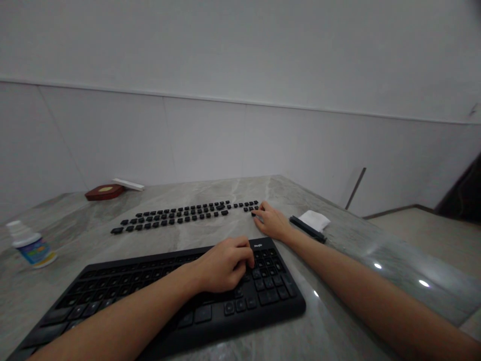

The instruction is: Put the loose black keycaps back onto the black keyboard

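Note:
A black keyboard [210, 326] lies in front of me, with many upper key places bare and keys still seated along its lower and right parts. My left hand [227, 265] rests over its right half, fingers curled down between the main block and the number pad. What those fingertips hold, if anything, is hidden. Beyond the keyboard, my right hand [272, 220] reaches to the right end of the rows of loose keycaps [180, 214]. Its thumb and fingers close about a small black keycap [254, 214] at the tabletop.
At left stands a white-capped spray bottle [35, 245] with a colourful label. A reddish-brown box [104, 192] and a white strip [128, 184] lie near the wall. Right of my right hand are a long black bar [307, 229] and a white tissue [315, 220] on the marbled table [210, 235].

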`<state>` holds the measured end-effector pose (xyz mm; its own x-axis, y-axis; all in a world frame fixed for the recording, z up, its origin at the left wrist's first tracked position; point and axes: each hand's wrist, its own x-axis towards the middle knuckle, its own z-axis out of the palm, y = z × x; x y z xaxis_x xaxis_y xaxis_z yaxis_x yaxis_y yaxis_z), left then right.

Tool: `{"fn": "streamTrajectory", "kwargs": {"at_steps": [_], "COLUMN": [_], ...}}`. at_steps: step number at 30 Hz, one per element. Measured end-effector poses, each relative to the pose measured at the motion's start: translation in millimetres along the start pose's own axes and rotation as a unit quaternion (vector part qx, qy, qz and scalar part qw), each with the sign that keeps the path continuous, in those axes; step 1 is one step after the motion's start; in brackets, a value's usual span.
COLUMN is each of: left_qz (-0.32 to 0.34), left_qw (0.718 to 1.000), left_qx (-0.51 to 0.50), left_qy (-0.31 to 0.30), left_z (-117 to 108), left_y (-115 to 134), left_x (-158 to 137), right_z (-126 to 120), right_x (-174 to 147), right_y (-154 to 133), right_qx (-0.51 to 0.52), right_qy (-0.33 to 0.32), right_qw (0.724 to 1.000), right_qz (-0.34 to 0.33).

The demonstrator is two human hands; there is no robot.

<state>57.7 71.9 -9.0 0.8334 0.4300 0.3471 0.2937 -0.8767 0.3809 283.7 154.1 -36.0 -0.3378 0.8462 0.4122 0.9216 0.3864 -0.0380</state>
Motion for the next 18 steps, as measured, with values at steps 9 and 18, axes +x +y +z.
{"fn": "streamTrajectory", "kwargs": {"at_steps": [9,18], "left_qz": [-0.004,0.001], "left_qw": [1.0,1.0], "left_qx": [-0.006,-0.009], "left_qy": [-0.005,-0.004], "left_z": [-1.1,-0.6], "left_y": [1.6,0.0], "left_x": [0.0,-0.2], "right_z": [3.4,-4.7], "right_x": [-0.1,-8.0], "right_y": [3.0,2.5], "right_qx": [0.016,0.054], "right_qy": [0.014,-0.019], "right_qw": [0.999,0.996], "right_qz": [-0.025,-0.073]}}
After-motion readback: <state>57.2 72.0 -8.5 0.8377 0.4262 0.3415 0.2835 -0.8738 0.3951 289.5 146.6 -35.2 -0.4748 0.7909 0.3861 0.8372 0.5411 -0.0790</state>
